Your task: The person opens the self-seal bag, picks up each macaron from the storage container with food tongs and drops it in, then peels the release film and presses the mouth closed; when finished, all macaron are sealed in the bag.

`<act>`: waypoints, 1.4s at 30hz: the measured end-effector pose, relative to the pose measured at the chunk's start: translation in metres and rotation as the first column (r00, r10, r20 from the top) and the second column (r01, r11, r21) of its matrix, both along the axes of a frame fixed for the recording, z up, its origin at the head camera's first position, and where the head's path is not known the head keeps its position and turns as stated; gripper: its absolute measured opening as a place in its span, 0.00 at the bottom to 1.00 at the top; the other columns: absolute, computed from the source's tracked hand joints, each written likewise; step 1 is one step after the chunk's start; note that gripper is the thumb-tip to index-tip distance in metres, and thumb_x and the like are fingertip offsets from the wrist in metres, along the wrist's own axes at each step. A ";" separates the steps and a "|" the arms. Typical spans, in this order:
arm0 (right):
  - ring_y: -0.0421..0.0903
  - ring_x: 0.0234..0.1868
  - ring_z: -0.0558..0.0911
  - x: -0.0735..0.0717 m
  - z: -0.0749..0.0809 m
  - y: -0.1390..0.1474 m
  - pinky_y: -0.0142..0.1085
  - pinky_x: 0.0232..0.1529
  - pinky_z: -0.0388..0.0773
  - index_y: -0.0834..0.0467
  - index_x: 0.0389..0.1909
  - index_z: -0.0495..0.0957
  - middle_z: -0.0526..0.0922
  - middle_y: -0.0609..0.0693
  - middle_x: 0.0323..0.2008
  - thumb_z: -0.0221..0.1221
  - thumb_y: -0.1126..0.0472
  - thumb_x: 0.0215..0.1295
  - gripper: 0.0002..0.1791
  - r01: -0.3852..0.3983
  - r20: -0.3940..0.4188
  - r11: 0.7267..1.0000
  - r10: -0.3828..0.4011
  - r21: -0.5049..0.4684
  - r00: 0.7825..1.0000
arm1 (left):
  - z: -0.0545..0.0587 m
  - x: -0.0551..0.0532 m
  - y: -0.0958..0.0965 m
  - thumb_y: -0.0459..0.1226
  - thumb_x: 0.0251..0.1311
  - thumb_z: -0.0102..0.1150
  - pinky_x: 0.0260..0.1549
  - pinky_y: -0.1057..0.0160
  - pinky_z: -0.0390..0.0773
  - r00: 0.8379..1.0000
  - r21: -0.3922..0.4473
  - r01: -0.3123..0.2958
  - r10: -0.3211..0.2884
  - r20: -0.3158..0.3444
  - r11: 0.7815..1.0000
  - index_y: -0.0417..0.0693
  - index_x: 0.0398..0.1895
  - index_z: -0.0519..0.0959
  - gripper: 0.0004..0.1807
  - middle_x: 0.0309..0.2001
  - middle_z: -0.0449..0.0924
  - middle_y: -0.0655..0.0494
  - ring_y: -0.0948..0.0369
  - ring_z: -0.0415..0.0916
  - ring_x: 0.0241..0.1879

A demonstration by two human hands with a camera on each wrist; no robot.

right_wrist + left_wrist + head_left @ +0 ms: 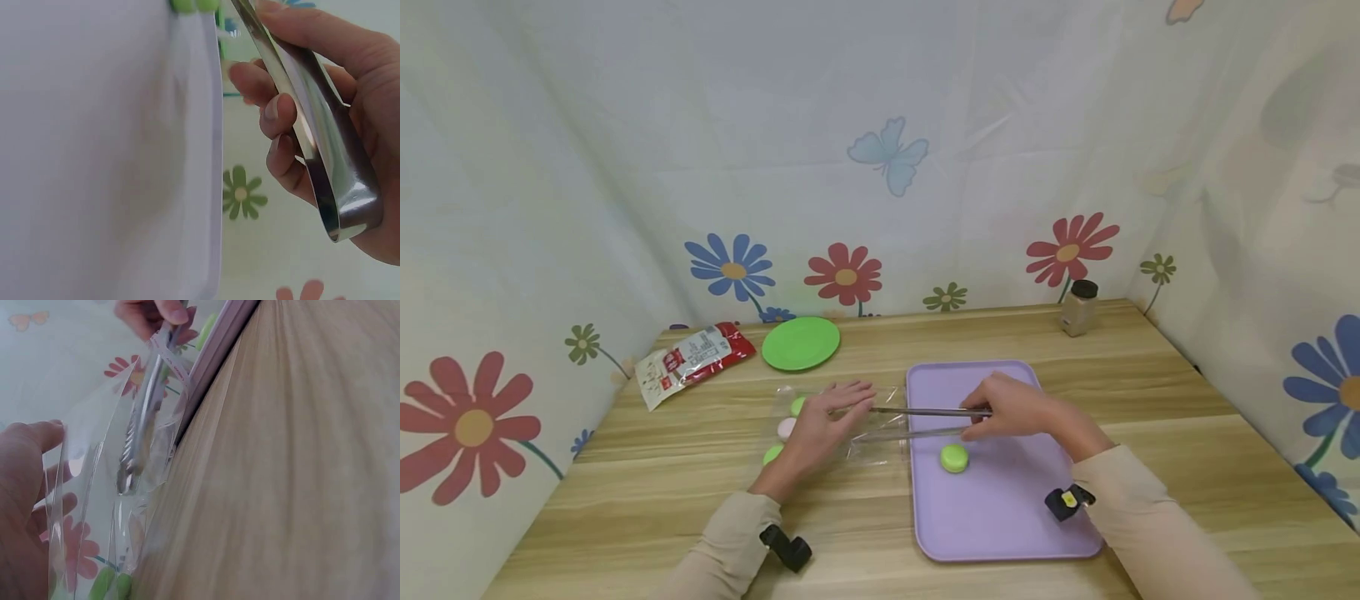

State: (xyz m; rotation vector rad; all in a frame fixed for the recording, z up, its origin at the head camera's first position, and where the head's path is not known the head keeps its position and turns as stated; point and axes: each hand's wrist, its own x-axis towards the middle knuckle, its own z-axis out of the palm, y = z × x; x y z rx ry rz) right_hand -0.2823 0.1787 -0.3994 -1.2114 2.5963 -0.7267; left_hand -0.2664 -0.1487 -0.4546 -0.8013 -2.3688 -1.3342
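- A wood-grained table [842, 542] with pale and brown streaks carries a purple tray [1000, 521], which lies right of its middle.
- Behind the tray and down both its sides hangs a white cloth [760, 125], printed with red, blue and green flowers; a pale blue butterfly [891, 157] is printed above the tray's far edge.
- Beyond the tray to its left lies a green plate [801, 343]; farther left from the tray, a red and white packet [696, 360].
- Beyond the tray to its right stands a black-lidded jar [1077, 312].
- On the tray, toward its left edge, sits one green round sweet [954, 458].
- Just left of the tray is a clear plastic package [880, 450] with green and pale pink rounds [786, 429].
- Above the tray, the right hand [1007, 406] grips metal tongs [925, 411], which reach left from the tray toward the package.
- Left of the tray, the left hand [820, 429] touches the package, fingers extended.
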 end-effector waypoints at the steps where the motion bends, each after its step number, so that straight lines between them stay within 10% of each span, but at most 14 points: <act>1: 0.33 0.22 0.70 0.000 -0.001 0.007 0.28 0.24 0.68 0.54 0.30 0.85 0.76 0.36 0.21 0.71 0.57 0.60 0.06 0.000 0.004 1.000 0.000 -0.009 1.000 | 0.000 0.000 0.000 0.40 0.69 0.62 0.72 0.46 0.54 1.000 0.003 0.001 -0.001 0.000 1.000 0.48 0.53 0.86 0.13 0.57 0.81 0.47 0.50 0.74 0.63; 26: 0.32 0.21 0.68 0.004 0.017 0.110 0.24 0.20 0.63 0.54 0.26 0.83 0.74 0.37 0.20 0.74 0.63 0.52 0.07 -0.112 0.227 0.991 0.124 -0.067 0.966 | -0.001 -0.001 -0.001 0.40 0.68 0.63 0.73 0.45 0.53 1.000 0.012 0.004 -0.004 -0.004 1.000 0.47 0.52 0.86 0.14 0.57 0.81 0.43 0.47 0.74 0.63; 42: 0.30 0.21 0.70 0.007 0.021 0.115 0.24 0.19 0.67 0.58 0.30 0.85 0.76 0.38 0.21 0.73 0.65 0.54 0.05 -0.114 0.252 0.992 0.124 -0.054 0.960 | -0.001 -0.002 -0.001 0.39 0.68 0.62 0.72 0.43 0.54 1.000 0.010 0.011 -0.011 -0.021 1.000 0.42 0.52 0.85 0.14 0.56 0.81 0.42 0.45 0.74 0.62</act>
